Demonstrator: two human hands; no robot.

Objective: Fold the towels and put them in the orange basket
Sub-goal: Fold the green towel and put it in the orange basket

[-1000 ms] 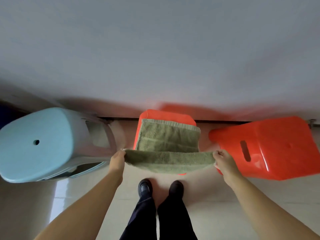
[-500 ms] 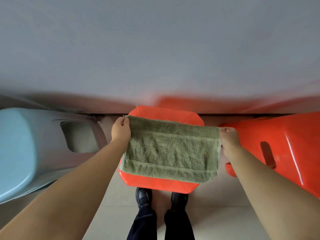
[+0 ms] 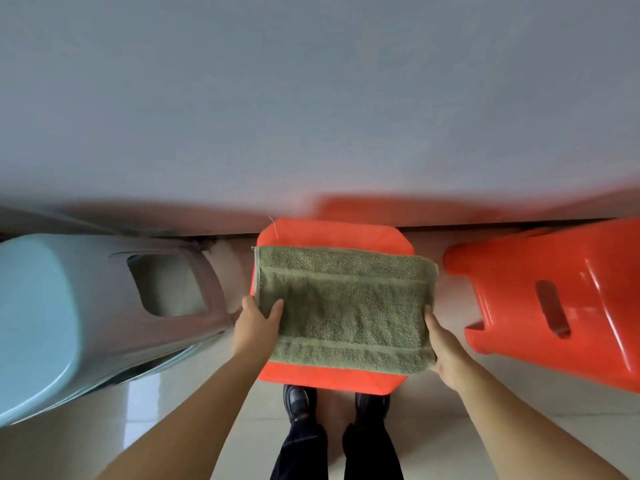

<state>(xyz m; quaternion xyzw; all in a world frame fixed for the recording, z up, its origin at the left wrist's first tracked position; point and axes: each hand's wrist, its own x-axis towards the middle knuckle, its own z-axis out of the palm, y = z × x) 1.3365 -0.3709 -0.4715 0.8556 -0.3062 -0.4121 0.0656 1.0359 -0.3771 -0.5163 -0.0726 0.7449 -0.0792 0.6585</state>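
Towel (image 3: 346, 306), olive green, folded into a flat rectangle, lying across the top of an orange stool (image 3: 332, 233), overhanging that top a little at the left and right ends. Left hand (image 3: 258, 325) at the towel's near-left edge, thumb laid over the upper surface, remaining fingers hidden below the cloth, pinching the edge. Right hand (image 3: 445, 344) at the near-right corner, palm against the side, fingers tucked out of sight under the fabric, thumb along the edge. Orange basket (image 3: 561, 306) just right of the stool, tipped, slot handle facing up, not touching the towel. Pale blue basket (image 3: 69, 313) to the left, also tilted. Black shoes (image 3: 298, 400) on the tiled floor, close to the stool's near edge. Grey wall (image 3: 311, 98) behind.
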